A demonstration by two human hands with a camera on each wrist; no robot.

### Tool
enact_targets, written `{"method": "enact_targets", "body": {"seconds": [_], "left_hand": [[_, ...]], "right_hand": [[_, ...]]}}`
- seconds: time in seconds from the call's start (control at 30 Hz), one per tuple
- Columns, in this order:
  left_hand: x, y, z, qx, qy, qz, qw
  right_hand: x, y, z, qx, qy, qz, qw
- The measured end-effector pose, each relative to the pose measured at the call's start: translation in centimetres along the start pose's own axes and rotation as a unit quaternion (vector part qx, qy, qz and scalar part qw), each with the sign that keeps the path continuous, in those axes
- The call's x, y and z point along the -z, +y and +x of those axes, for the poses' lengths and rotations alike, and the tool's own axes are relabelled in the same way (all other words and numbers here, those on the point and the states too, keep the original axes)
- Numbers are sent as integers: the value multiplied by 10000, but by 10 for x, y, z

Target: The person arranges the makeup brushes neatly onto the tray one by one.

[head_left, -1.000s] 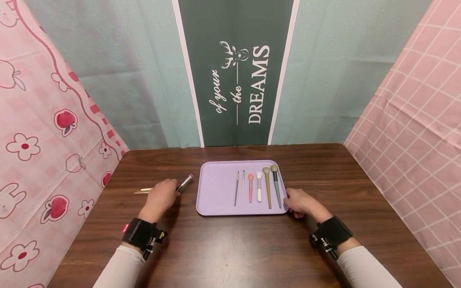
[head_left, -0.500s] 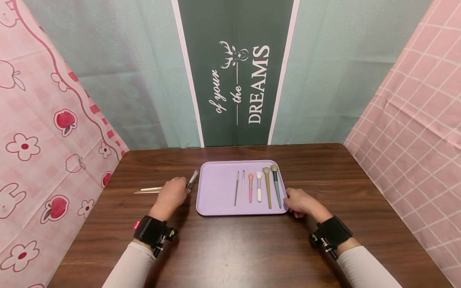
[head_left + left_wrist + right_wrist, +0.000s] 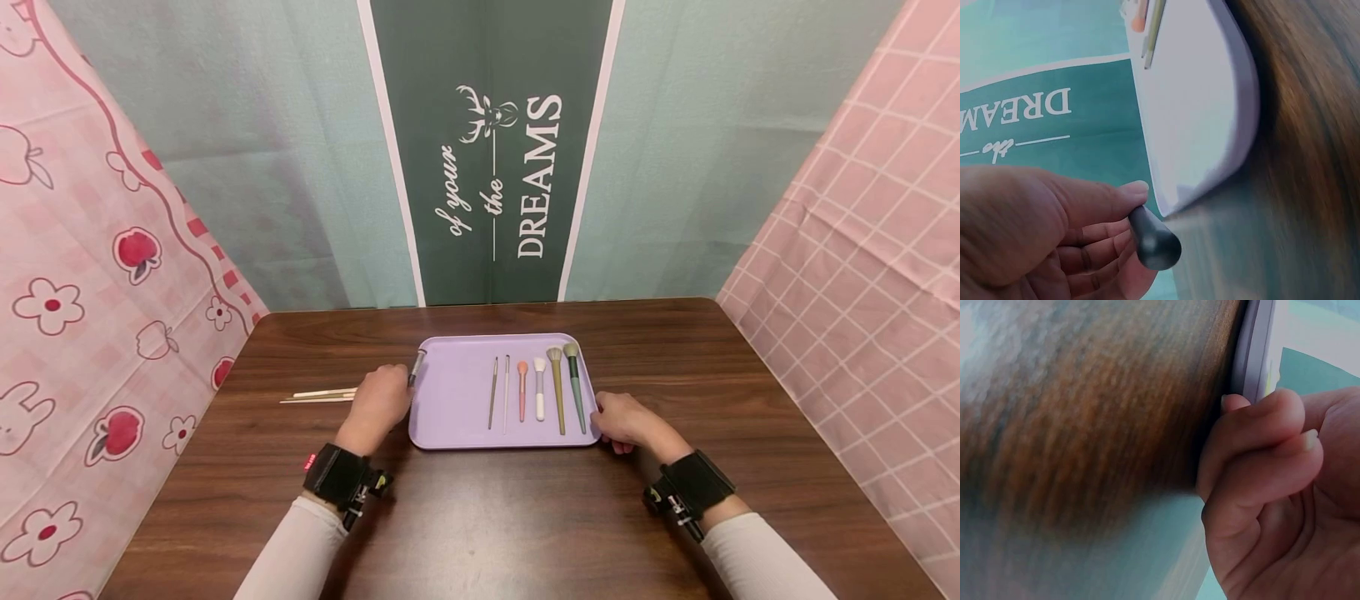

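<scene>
My left hand (image 3: 381, 397) pinches a makeup brush (image 3: 417, 365) with a silvery ferrule at the left rim of the lilac tray (image 3: 453, 417). In the left wrist view the brush's rounded black handle end (image 3: 1159, 245) sticks out between thumb and curled fingers. At the tray's lower right corner my right hand (image 3: 626, 418) grips the rim, fingers bent at its edge in the right wrist view. Several brushes lie in a row on the tray's right half, among them an orange-headed one (image 3: 522, 392), a white-tipped one (image 3: 540, 389) and a dark green one (image 3: 576, 387).
Thin pale sticks (image 3: 318, 395) lie on the brown wooden table (image 3: 480, 525) left of my left hand, their right ends hidden behind it. Fabric curtains (image 3: 300, 167) stand behind the table and along both sides.
My left hand has moved right with the brush, from the table to the tray's left rim, and the brush has turned more upright in view. The right hand and tray have stayed put.
</scene>
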State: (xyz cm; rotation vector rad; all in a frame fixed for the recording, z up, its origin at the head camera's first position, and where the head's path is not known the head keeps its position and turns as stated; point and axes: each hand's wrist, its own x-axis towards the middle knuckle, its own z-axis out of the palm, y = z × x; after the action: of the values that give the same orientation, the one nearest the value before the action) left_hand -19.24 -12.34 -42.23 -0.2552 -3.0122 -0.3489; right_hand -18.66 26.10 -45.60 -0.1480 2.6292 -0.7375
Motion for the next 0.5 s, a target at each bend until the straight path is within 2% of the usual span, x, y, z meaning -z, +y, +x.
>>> {"method": "enact_targets", "body": {"seconds": [0.23, 0.5], "left_hand": [[-5, 11, 5, -11, -31, -94, 10000], [-11, 26, 9, 111, 31, -167, 9998]], "right_hand": [[0, 1, 1, -1, 0, 8, 10000], [-1, 2, 1, -6, -5, 13, 10000]]}}
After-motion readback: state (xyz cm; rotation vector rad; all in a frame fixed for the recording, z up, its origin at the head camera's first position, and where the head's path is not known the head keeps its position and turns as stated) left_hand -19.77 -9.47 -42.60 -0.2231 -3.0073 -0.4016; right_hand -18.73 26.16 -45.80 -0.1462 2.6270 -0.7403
